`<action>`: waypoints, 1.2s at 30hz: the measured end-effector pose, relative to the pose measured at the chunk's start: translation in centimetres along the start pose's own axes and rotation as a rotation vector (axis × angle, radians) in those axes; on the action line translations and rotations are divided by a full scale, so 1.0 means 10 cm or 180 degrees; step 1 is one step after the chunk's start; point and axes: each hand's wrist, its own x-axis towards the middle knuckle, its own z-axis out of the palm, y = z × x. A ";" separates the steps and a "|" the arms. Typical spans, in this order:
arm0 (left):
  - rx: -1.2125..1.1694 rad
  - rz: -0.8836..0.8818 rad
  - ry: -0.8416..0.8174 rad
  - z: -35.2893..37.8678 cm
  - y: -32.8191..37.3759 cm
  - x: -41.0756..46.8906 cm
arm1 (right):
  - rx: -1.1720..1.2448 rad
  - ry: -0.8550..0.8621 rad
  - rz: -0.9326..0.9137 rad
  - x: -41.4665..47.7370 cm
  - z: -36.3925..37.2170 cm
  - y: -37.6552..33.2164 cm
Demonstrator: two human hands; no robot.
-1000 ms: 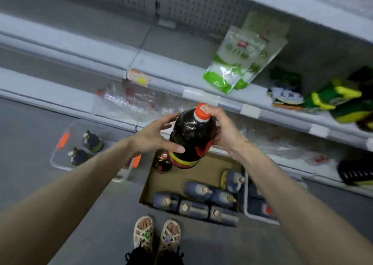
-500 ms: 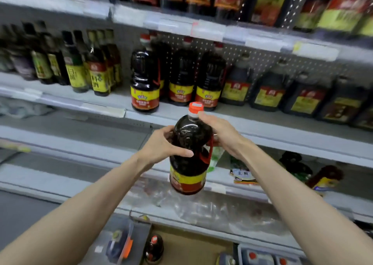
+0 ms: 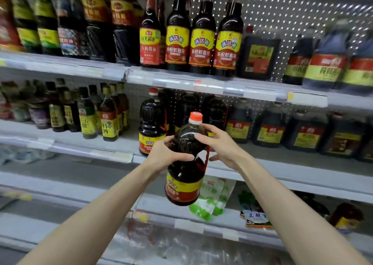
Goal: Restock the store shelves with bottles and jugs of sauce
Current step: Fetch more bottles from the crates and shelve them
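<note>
I hold a large dark sauce jug (image 3: 184, 176) with an orange cap, a red handle and a yellow-red label, upright in front of the middle shelf (image 3: 292, 170). My left hand (image 3: 163, 155) grips its waist from the left. My right hand (image 3: 220, 145) wraps its shoulder from the right, beside the handle. A matching jug (image 3: 151, 125) stands at the shelf's front just behind, with more of the same in a row behind it.
Tall sauce bottles (image 3: 201, 36) fill the top shelf. Small vinegar bottles (image 3: 109, 117) stand on the middle shelf at left, square dark jugs (image 3: 270, 129) at right. Green-white pouches (image 3: 212, 198) and packets lie on the shelf below. Crumpled plastic wrap (image 3: 153, 242) covers the lowest shelf.
Both hands have lifted the jug from above the floor boxes up to the middle shelf's height. My view has tilted up from the floor to the stocked shelves.
</note>
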 end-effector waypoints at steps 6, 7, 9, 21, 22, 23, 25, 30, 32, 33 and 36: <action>-0.0272 0.0071 -0.0113 -0.20 -0.07 0.48 | 0.0147 0.0187 -0.0217 0.49 0.10 0.02; -0.0311 0.0063 -0.0149 -0.24 -0.09 0.57 | 0.0156 0.0266 -0.0260 0.58 0.12 0.03; -0.0344 0.0096 -0.0176 -0.29 -0.11 0.75 | 0.0140 0.0393 -0.0358 0.74 0.14 0.02; -0.0497 0.0312 -0.0083 -0.30 -0.31 1.51 | -0.0017 0.0679 -0.0369 1.46 0.09 0.07; -0.0475 0.0347 -0.0059 -0.29 -0.32 1.56 | 0.0000 0.0697 -0.0372 1.50 0.09 0.08; -0.0442 0.0370 -0.0038 -0.29 -0.34 1.61 | 0.0032 0.0725 -0.0382 1.55 0.08 0.10; -0.0378 0.0388 0.0024 -0.28 -0.36 1.68 | 0.0107 0.0754 -0.0376 1.62 0.07 0.12; -0.0296 0.0334 0.0119 -0.24 -0.44 1.84 | 0.0140 0.0662 -0.0379 1.73 0.02 0.15; -0.0294 0.0339 0.0099 -0.23 -0.46 1.87 | 0.0131 0.0656 -0.0357 1.76 0.01 0.16; -0.0316 0.0354 0.0099 -0.22 -0.46 1.88 | 0.0142 0.0660 -0.0336 1.77 0.01 0.15; -0.0328 0.0397 0.0050 -0.20 -0.47 1.88 | 0.0199 0.0661 -0.0295 1.81 0.00 0.17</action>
